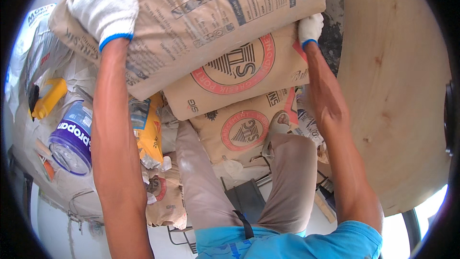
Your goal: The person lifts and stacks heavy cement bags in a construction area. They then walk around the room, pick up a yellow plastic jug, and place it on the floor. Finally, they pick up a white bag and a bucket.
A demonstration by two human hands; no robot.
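Note:
A large brown paper cement bag (206,19) lies tilted across the top of the view, over other bags. My left hand (105,7), in a white knit glove with a blue cuff, grips its left end; the fingertips run up to the picture's edge. At the bag's right end my right hand (310,28), gloved alike, holds the lower corner, with its fingers partly hidden. Directly beneath is a second cement bag (187,103) with a round red emblem. A third cement bag (215,139) lies lower, by my legs.
Left of my left arm are a purple and white paint can (72,136), a yellow bottle (50,97) and plastic wrapping. A yellow sack (149,136) and a torn brown bag (165,201) sit near my leg. A broad plywood panel (393,91) rises on the right.

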